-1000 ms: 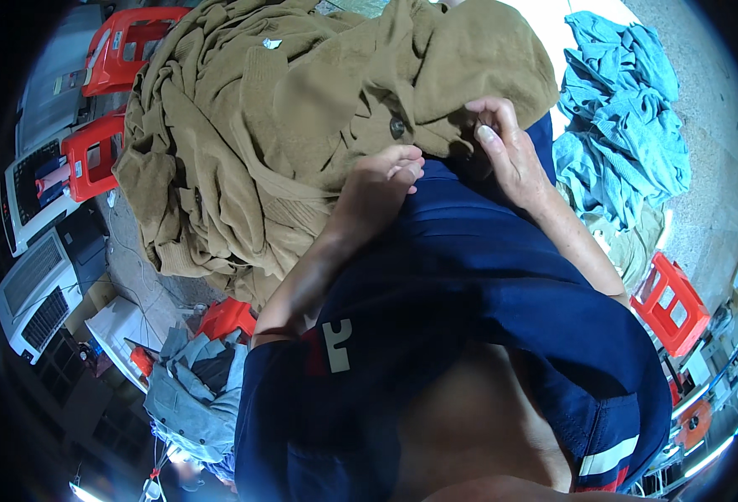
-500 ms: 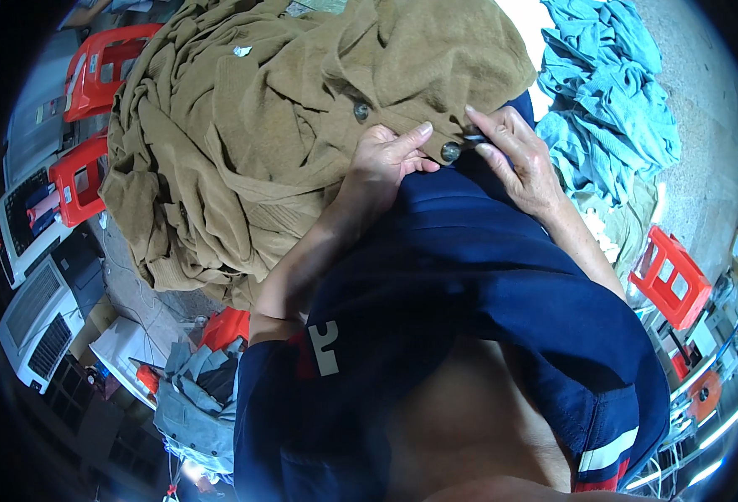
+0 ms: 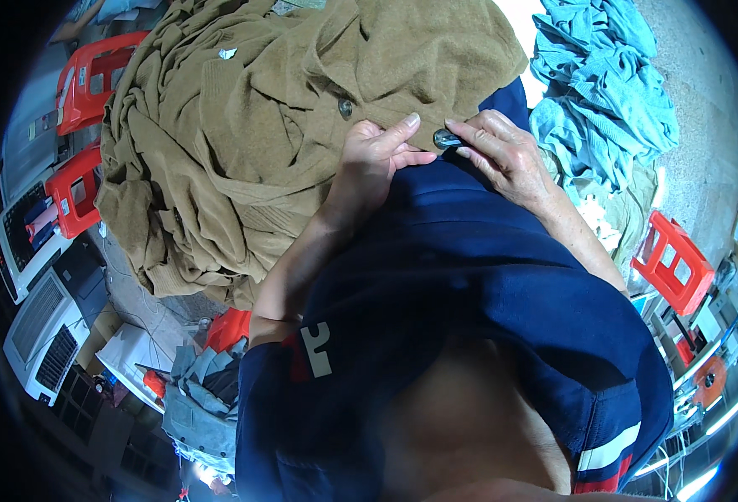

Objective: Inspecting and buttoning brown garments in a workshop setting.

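A brown knitted cardigan [image 3: 260, 100] lies in a large heap across my lap and beyond it to the left. My left hand [image 3: 373, 159] grips the edge of its button band, thumb on top and fingers bent below. Up the band from that hand sits a dark round button [image 3: 345, 108]. My right hand [image 3: 503, 151] pinches a small shiny metal tool [image 3: 448, 139] between thumb and fingers. Its tip lies over the end of the band, where it covers most of another button. The tool's exact kind cannot be made out.
Turquoise knitwear [image 3: 599, 100] is piled at the far right. Red plastic stools stand at the left [image 3: 76, 191] and right [image 3: 674, 263]. Grey-blue garments [image 3: 197, 402] hang at the lower left, near a white machine [image 3: 47, 335]. Dark navy clothing [image 3: 469, 217] covers my lap.
My right hand has moved slightly left, bringing the metal tool from beside the lower button to over it. The left hand keeps its grip. The whole view has shifted a little.
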A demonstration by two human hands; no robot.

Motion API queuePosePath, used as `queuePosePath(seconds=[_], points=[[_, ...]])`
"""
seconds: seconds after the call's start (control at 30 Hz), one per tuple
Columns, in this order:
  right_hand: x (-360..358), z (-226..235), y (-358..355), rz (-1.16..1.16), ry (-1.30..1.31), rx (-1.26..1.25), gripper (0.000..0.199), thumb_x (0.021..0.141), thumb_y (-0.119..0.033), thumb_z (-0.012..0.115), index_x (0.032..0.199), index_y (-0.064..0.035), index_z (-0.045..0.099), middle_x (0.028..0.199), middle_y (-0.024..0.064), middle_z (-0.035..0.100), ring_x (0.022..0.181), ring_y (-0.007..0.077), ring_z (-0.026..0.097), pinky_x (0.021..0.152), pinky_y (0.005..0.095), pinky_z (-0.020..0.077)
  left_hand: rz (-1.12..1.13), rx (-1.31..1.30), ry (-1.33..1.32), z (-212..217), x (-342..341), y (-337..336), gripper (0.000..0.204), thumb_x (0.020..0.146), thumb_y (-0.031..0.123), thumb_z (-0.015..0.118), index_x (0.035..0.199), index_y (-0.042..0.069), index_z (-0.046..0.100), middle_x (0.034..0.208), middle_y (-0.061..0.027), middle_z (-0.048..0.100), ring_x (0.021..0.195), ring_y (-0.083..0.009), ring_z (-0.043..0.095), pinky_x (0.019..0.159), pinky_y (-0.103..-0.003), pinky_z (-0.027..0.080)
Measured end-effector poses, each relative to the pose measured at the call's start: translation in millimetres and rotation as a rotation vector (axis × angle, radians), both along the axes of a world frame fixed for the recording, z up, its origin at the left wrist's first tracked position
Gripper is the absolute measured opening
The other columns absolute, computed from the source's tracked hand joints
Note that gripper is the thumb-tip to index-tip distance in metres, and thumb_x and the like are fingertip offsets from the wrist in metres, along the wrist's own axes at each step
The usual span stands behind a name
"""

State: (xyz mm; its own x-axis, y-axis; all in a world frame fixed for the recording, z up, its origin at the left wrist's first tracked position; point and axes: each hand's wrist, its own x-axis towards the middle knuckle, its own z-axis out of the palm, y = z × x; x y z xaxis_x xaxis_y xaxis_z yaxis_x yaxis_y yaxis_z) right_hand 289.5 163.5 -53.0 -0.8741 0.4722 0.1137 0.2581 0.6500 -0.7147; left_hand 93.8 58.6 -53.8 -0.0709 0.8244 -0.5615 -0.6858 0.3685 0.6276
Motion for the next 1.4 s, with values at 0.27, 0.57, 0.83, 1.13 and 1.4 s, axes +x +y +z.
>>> queuePosePath(seconds=[0.27,0.57,0.83,1.13,1.4], points=[[-1.0,-6.5,2.7,-0.022,0.058,-0.005,0.030,0.082,-0.006,0.069,0.111,-0.0048,0.066,0.089,0.0088,0.061,0.082,0.0225,0.061,0.069,0.0328,0.0516,-0.025,0.004,-0.053,-10.9,-3.5,-1.5,0.029,0.095,0.018,0.058,0.089,-0.010,0.063,0.087,-0.0168,0.069,0.073,-0.0196,0.069,0.071,-0.030,0.058],[-37.4,-0.4,0.5,-0.208,0.278,0.137,0.061,0.064,-0.014,0.084,0.112,-0.0050,0.049,0.102,0.0139,0.054,0.089,0.0305,0.059,0.071,0.0361,0.0514,0.141,0.104,-0.054,18.3,-3.3,18.8,0.028,0.097,0.020,0.056,0.097,-0.007,0.063,0.097,-0.0175,0.068,0.090,-0.0231,0.068,0.079,-0.036,0.055],[-106.7,13.5,40.9,-0.593,0.518,0.128,0.055,0.069,-0.005,0.075,0.115,-0.0019,0.046,0.106,0.0126,0.052,0.095,0.0236,0.058,0.085,0.0333,0.0482,0.304,0.558,0.150,64.6,-25.2,68.6,0.026,0.097,0.018,0.055,0.106,-0.005,0.065,0.103,-0.0162,0.069,0.098,-0.0270,0.066,0.096,-0.041,0.048],[-18.6,47.0,80.5,-0.462,0.429,0.523,0.032,0.060,0.010,0.055,0.089,-0.0025,0.063,0.088,0.0116,0.063,0.084,0.0305,0.062,0.077,0.0362,0.0499,0.492,0.451,0.004,48.9,-58.4,53.8,0.025,0.096,0.023,0.058,0.100,-0.001,0.064,0.098,-0.0157,0.070,0.088,-0.0232,0.069,0.080,-0.040,0.056],[26.2,13.1,14.6,-0.212,-0.054,0.162,0.041,0.066,-0.004,0.069,0.105,-0.0066,0.058,0.108,0.0125,0.056,0.103,0.0328,0.056,0.084,0.0414,0.0486,0.186,0.059,-0.179,-13.8,-6.3,13.7,0.030,0.098,0.027,0.055,0.109,-0.001,0.055,0.103,-0.0159,0.067,0.089,-0.0237,0.068,0.076,-0.038,0.056]])
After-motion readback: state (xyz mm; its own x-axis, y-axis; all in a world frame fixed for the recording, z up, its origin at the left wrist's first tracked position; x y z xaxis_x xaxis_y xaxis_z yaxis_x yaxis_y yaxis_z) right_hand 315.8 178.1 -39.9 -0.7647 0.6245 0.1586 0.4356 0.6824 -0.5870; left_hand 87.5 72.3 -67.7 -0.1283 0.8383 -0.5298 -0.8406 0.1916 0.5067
